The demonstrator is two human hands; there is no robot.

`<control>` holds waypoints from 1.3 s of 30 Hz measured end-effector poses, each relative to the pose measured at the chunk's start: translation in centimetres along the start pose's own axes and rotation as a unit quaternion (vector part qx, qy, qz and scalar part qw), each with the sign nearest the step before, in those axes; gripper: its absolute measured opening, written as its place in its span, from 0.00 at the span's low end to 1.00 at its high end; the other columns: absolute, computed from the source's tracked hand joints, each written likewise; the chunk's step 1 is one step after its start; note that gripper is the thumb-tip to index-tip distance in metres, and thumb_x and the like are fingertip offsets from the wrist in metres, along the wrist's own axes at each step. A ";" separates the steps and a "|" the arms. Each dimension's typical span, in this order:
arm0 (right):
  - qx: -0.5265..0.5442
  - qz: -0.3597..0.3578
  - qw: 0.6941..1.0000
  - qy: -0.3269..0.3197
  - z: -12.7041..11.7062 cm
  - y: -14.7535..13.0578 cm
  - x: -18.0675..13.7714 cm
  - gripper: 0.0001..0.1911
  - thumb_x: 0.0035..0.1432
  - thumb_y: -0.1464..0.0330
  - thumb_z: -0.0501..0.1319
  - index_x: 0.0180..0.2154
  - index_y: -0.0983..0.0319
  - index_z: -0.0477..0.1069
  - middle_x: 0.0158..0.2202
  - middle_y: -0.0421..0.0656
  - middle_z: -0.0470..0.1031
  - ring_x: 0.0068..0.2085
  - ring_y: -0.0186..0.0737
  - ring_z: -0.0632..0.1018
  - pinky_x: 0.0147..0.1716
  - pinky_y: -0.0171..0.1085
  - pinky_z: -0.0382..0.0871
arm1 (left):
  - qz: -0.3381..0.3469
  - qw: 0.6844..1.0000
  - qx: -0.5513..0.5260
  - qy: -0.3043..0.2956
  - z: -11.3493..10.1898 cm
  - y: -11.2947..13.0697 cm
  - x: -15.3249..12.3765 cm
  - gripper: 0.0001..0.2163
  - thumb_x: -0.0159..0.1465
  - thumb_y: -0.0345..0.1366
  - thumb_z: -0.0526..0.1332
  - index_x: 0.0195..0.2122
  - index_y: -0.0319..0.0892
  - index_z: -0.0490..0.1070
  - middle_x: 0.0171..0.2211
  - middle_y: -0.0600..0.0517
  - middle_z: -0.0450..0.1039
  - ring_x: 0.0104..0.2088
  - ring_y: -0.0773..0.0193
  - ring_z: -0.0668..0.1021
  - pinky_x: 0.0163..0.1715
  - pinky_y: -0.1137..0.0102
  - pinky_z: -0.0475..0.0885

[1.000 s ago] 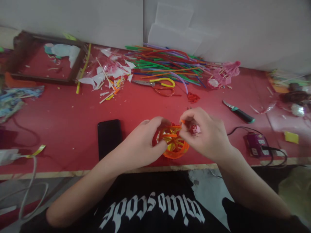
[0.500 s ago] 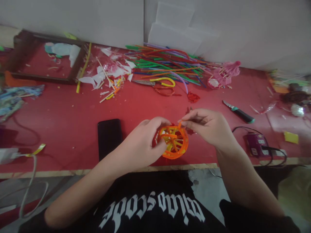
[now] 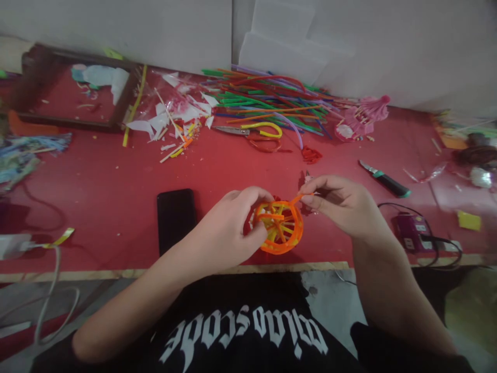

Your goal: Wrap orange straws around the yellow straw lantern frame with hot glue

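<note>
My left hand (image 3: 245, 217) is closed around the left side of a small orange and yellow wheel-shaped piece (image 3: 281, 247), which has thin spokes inside its ring. The thumb and fingers hide part of that side. My right hand (image 3: 337, 204) pinches the end of an orange strip (image 3: 298, 199), probably pipe cleaner, that sticks up from the top of the ring. Just behind the fingers of this hand, a small tool with a metal tip (image 3: 308, 176) lies partly covered on the red table (image 3: 128, 207).
A black phone (image 3: 176, 220) lies left of the hands. Scissors (image 3: 248, 132) and a pile of coloured pipe cleaners (image 3: 267, 98) lie at the back. A knife (image 3: 384, 178) and a purple box with cables (image 3: 411, 233) are on the right; a dark frame (image 3: 70, 124) is back left.
My right hand has moved slightly right, drawing the orange strip out from the ring so more of it shows. My left hand keeps its hold on the wheel.
</note>
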State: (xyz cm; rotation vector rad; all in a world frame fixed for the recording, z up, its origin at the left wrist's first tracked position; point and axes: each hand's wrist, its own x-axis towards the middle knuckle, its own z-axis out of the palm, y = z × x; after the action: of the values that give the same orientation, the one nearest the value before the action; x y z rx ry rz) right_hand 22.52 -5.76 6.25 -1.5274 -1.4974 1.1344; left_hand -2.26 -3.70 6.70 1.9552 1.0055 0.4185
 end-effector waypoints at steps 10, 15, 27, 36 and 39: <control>-0.315 -0.313 0.896 -0.009 2.1 -3.0 -0.8 0.12 0.61 0.72 0.60 0.46 0.57 0.72 0.52 0.49 0.72 0.53 0.49 0.73 0.53 0.55 0.67 | 0.025 0.998 0.049 0.021 0.0 0.0 -0.1 0.16 0.61 0.29 0.58 0.51 0.42 0.66 0.49 0.48 0.76 0.50 0.56 0.77 0.51 0.62 0.73; -0.378 -0.345 0.858 -0.030 2.9 -2.8 -0.8 0.07 0.62 0.67 0.63 0.42 0.60 0.74 0.53 0.52 0.71 0.57 0.52 0.68 0.57 0.56 0.63 | 0.017 0.998 0.050 0.021 -0.2 0.0 -0.4 0.16 0.63 0.31 0.58 0.52 0.42 0.66 0.51 0.48 0.75 0.52 0.56 0.76 0.53 0.60 0.72; -0.339 -0.329 0.881 -0.028 3.8 -1.7 -0.7 0.07 0.64 0.65 0.61 0.41 0.61 0.72 0.46 0.49 0.71 0.51 0.48 0.71 0.53 0.51 0.66 | -0.008 0.997 -0.079 0.025 -0.4 -1.8 -0.3 0.13 0.67 0.39 0.61 0.51 0.42 0.68 0.50 0.47 0.75 0.50 0.59 0.78 0.52 0.60 0.75; -0.328 -0.328 0.886 -0.010 4.1 -2.0 -0.9 0.04 0.63 0.70 0.59 0.36 0.63 0.72 0.45 0.49 0.71 0.49 0.47 0.72 0.48 0.48 0.67 | -0.020 0.981 -0.142 0.128 -0.5 -2.8 -0.6 0.05 0.69 0.35 0.60 0.42 0.43 0.73 0.38 0.54 0.76 0.38 0.68 0.78 0.42 0.73 0.72; -0.332 -0.322 0.887 -0.009 4.2 -2.2 -0.9 0.05 0.63 0.71 0.59 0.34 0.62 0.72 0.44 0.49 0.70 0.48 0.47 0.72 0.48 0.48 0.67 | -0.020 0.985 -0.113 0.128 -0.4 -2.8 -1.0 0.07 0.70 0.34 0.56 0.41 0.44 0.74 0.34 0.55 0.74 0.34 0.70 0.76 0.37 0.74 0.70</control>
State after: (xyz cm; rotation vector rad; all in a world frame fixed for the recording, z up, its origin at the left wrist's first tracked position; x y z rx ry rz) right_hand 17.86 -6.84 6.83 -1.2243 -2.3168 0.2403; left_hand -4.47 -3.45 4.74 1.7030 1.1035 0.7431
